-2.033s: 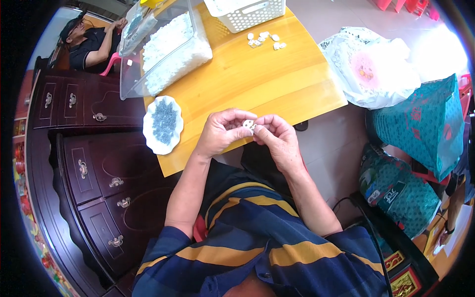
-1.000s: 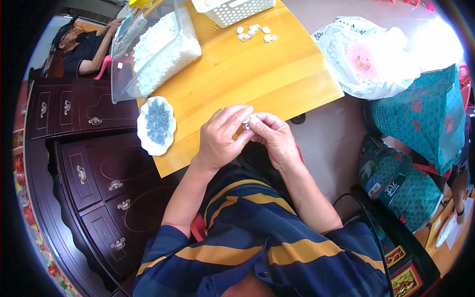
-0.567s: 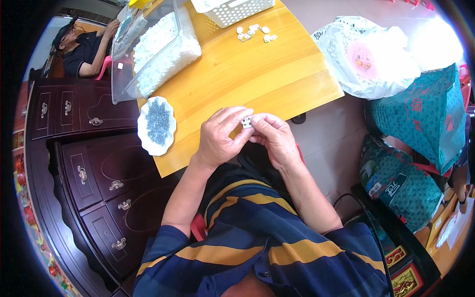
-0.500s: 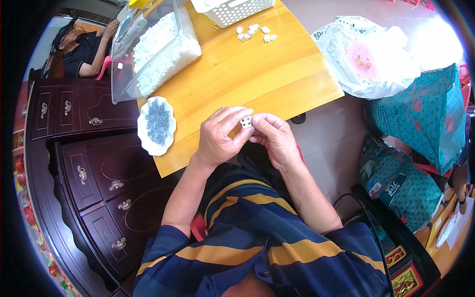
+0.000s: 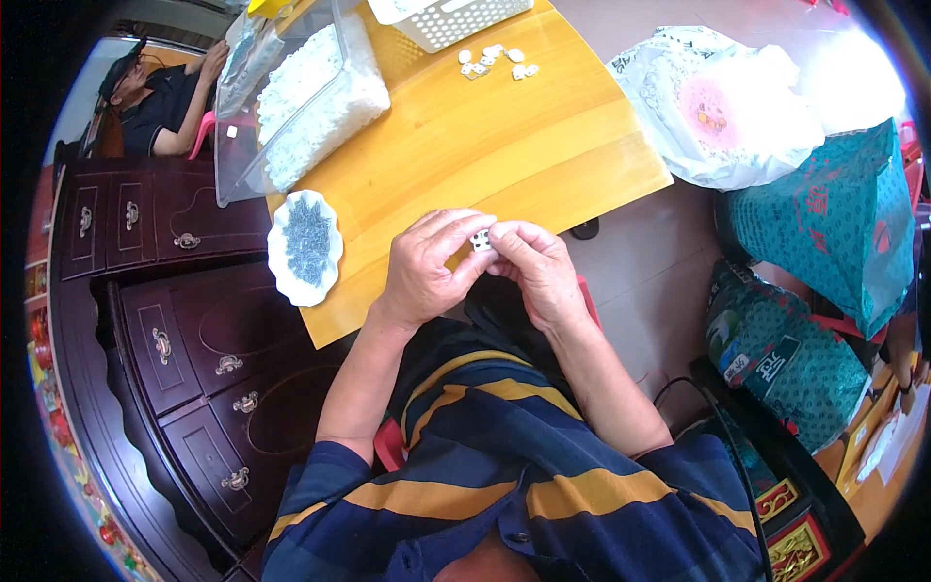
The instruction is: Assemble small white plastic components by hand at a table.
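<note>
White piece (image 5: 481, 240), small, dark-spotted on its face, held in the air at the near edge of a yellow wooden table (image 5: 465, 145). Left hand (image 5: 424, 267): thumb and fingers pinched on its left side. Right hand (image 5: 536, 272): thumb and forefinger pressed together on its right side. Fingertips of both hands nearly meet and cover part of the piece.

Around: white scalloped dish (image 5: 315, 295) to the left of the left hand, at the table's left edge, filled with thin dark slivers (image 5: 307, 238). Behind it a clear bin (image 5: 228, 165) heaped with small white parts (image 5: 301, 97); its bulk takes up the table's far left. White perforated basket (image 5: 465, 26) at the far edge, loose white pieces (image 5: 516, 55) scattered just in front of it.

Dark wooden cabinet (image 5: 194, 291) with metal handles close along the left side. Person in dark clothing (image 5: 167, 109) beyond the bin, arms raised. Right of the table, bulky bags: one white (image 5: 752, 145), two teal, the upper (image 5: 824, 228) above the lower (image 5: 790, 378).

Writing: white bag carries dark lettering near its top and a pink printed patch. Upper teal bag shows red characters; lower one a dark label panel with pale characters. Finer print too small or bent to make out.
</note>
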`<state>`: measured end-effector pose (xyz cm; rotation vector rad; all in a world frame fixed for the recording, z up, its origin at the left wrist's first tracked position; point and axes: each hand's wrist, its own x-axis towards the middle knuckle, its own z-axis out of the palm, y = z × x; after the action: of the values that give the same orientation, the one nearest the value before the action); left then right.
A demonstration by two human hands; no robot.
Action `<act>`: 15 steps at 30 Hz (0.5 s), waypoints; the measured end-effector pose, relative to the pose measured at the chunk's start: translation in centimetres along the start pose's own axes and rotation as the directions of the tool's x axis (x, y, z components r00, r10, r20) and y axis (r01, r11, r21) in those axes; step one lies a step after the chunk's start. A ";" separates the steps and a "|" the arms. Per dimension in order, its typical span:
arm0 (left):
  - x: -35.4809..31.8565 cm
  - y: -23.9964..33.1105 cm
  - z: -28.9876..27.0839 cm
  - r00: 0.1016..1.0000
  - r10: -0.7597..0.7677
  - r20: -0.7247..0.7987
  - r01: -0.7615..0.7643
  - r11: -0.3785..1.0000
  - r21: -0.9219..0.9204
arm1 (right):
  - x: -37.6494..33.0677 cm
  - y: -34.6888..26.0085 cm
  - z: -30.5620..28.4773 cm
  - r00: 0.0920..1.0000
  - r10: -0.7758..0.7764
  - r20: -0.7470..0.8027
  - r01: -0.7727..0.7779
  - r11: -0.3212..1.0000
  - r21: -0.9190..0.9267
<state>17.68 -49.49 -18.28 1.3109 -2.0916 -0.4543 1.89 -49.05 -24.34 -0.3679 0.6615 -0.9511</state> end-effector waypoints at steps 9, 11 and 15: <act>0.0 -0.1 0.5 0.998 0.039 -0.041 -0.037 0.998 0.054 | -0.3 -0.1 0.4 0.996 -0.060 -0.063 0.056 0.996 -0.072; 0.1 -0.1 0.5 0.997 0.058 -0.051 -0.055 0.997 0.058 | -0.3 -0.2 0.5 0.994 -0.089 -0.063 0.083 0.992 -0.098; 0.1 0.0 0.7 0.996 0.056 -0.066 -0.054 0.998 0.044 | -0.6 -0.3 0.7 0.990 -0.116 -0.078 0.107 0.988 -0.113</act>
<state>17.18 -49.62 -18.73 1.2715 -2.0865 -0.3398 1.92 -48.75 -23.47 -0.4673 0.7780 -1.0441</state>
